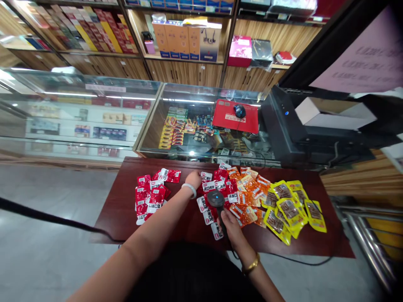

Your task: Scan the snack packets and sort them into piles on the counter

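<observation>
In my right hand is a black handheld barcode scanner, its head over a pile of red-and-white snack packets. My left hand is closed at the pile's upper left edge, its fingertips on the end of a small red-and-white packet. Another group of red-and-white packets lies left of my left forearm. Orange snack packets overlap the pile's right side. Farther right, several yellow snack packets with brown contents are heaped.
The packets lie on a dark red-brown table against a glass display counter. A red mat with a computer mouse rests on the glass. At right stand a black machine and an open white box. A black cable crosses at left.
</observation>
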A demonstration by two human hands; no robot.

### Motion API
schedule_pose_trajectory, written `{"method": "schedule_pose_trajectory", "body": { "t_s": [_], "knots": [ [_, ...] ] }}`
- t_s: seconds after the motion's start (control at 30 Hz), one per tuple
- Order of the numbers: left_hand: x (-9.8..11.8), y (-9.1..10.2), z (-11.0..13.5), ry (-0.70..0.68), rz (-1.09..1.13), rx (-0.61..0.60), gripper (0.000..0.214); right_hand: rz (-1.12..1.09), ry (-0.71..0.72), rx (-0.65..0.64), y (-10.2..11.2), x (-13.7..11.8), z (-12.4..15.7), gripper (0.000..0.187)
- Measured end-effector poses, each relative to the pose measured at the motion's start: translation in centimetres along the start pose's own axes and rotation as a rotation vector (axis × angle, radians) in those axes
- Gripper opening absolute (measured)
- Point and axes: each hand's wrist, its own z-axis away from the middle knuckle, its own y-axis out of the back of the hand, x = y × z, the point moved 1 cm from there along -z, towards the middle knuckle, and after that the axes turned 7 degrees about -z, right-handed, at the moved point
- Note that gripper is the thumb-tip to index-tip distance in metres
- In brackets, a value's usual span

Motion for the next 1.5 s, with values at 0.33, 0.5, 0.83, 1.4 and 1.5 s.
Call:
{"method": "schedule_pose_trajectory", "body": {
  "t_s": [0.33, 0.5, 0.83, 1.4, 1.5],
  "knots": [
    [-5.8, 4.3, 2.1, 0.116, 0.344, 0.25, 0.015, 0.121, 0.034, -0.098, -2.8, -0.2, -0.9, 0.042],
    [-8.5, 5.8, 2.9, 0.171, 0.369, 0.274, 0.014, 0.154, 0.06, -0.19, -5.4, -0.1, -1.6, 0.046],
    [-13.2, 7.0, 4.9, 0.251, 0.247, 0.315, 0.018, 0.241, -0.011, -0.35, -8.5, 1.0, -2.3, 0.052],
    [-5.2, 3.5, 5.1, -0.191, -0.246, 0.355, 0.051, 0.093, -0.032, -0.106, -1.7, 1.2, 0.0, 0.056],
    [-1.2, 0.2, 5.0, -0.295, -0.283, 0.107, 0.064, 0.044, -0.015, -0.047, 0.4, 1.3, 0.6, 0.053]
  ]
}}
